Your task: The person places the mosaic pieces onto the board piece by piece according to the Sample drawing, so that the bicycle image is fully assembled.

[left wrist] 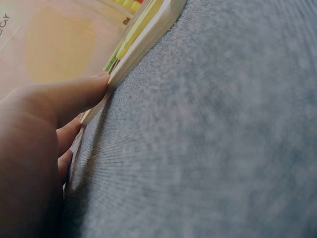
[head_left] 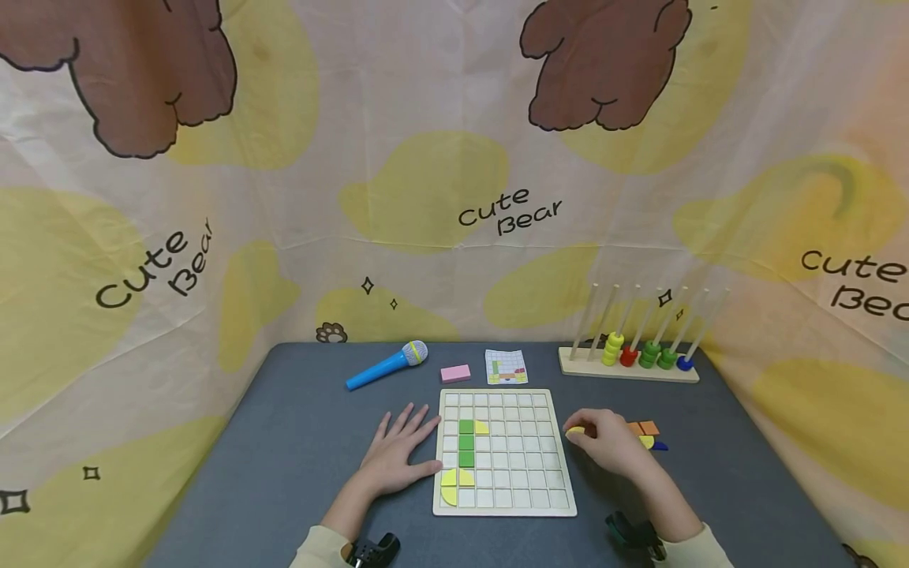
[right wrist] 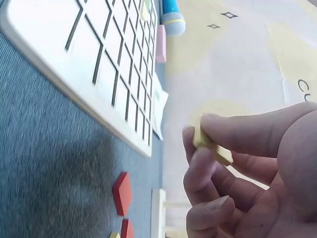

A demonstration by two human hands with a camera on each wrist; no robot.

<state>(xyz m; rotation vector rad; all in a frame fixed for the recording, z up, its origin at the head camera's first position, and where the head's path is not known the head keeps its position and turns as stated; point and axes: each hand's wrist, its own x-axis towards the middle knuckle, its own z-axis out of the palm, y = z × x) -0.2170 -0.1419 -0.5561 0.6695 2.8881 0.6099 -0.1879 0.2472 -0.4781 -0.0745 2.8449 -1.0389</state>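
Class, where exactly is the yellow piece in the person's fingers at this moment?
In the head view, the yellow piece is pinched in the right hand, just right of the grid board and left of the orange pieces.

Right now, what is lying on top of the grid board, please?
On the grid board lie three green squares and four yellow pieces. The left hand touches its left edge. Whatever lies beneath the pieces is covered.
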